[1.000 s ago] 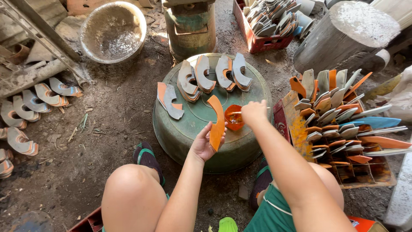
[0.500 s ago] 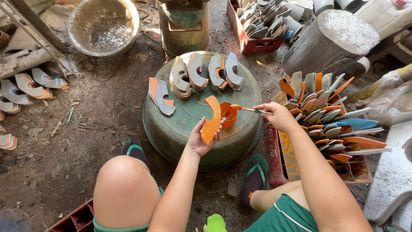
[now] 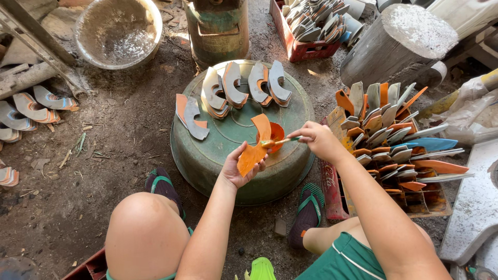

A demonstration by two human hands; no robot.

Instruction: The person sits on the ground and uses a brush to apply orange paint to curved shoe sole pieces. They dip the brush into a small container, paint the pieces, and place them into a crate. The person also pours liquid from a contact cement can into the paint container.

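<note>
At the left, grey curved pieces (image 3: 31,106) lay on the dirt floor. Your left hand (image 3: 239,167) gripped an orange curved piece (image 3: 255,145) upright over the green upturned tub (image 3: 207,155). Just beside it sat a small orange cup (image 3: 276,136), perhaps holding glue. Your right hand (image 3: 317,140) pinched a thin brush (image 3: 280,141), its tip at the piece. Farther right, a crate (image 3: 332,186) held stacked pieces.
</note>
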